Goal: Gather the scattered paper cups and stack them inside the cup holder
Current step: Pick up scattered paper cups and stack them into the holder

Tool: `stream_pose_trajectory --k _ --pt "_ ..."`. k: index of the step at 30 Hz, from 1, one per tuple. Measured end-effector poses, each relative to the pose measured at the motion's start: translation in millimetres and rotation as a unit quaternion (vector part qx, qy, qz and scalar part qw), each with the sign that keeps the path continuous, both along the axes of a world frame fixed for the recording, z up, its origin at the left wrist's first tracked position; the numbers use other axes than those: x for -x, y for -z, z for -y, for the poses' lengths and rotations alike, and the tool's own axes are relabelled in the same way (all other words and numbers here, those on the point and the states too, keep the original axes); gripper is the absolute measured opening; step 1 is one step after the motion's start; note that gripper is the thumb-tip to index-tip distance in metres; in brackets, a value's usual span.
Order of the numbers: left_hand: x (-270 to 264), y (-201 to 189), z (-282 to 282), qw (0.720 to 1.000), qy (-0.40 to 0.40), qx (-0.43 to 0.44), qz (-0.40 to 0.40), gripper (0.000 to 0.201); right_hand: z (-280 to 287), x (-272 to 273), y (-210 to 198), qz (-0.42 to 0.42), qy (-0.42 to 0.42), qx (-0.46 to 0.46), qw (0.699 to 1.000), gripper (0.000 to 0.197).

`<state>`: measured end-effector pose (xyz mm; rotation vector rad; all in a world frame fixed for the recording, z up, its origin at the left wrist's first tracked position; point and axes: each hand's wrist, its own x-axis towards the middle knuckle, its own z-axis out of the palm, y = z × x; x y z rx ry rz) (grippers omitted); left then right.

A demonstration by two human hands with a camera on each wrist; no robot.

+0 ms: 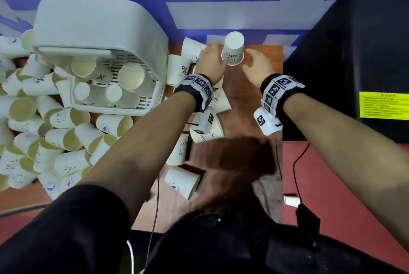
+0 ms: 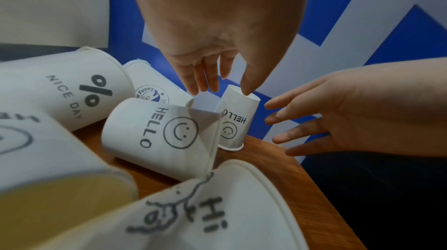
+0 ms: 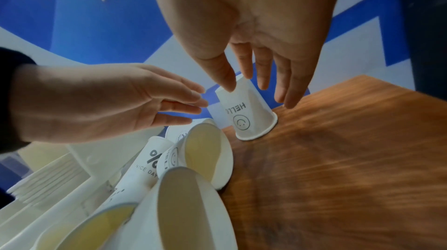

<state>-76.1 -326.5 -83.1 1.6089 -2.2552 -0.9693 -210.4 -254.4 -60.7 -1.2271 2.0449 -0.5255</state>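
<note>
An upside-down paper cup (image 1: 232, 50) with HELLO and a smiley stood rim-down at the far edge of the wooden table (image 1: 254, 105), right between my two hands. My left hand (image 1: 210, 61) had fingers straight and loosely spread; in the left wrist view its thumb tip looked to be at the cup's raised base, but I couldn't tell if it really touched. My right hand (image 1: 257, 66) was spread too, fingers straight, just beside the cup on the other side; the right wrist view put thumb and a fingertip close against the cup's top edge, contact unclear. Neither hand was wrapped around the cup.

The white cup holder (image 1: 99, 56) sat to the left, apart from this cup, with several cups (image 1: 130, 75) already lying loose inside its basket part, not stacked. A big pile of scattered cups (image 1: 44, 141) lay on their sides left of the holder and in front of it. More cups lay under my left wrist, including a NICE DAY cup (image 2: 70, 89) and another HELLO cup (image 2: 157, 135) tipped over.
</note>
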Motion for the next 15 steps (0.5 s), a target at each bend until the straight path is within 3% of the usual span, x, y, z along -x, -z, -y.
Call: stream_pose_trajectory --k 4,9,15 --pt "11 10 14 0.999 0.024 -0.029 0.005 0.041 19 -2 14 0.011 0.003 0.002 1.000 0.039" --pt "20 20 15 0.998 0.022 -0.057 -0.010 0.050 19 5 30 0.067 -0.005 -0.011 0.998 0.062" --pt "19 15 8 0.999 -0.004 -0.033 -0.037 0.041 7 0 37 0.105 0.016 0.006 0.994 0.073"
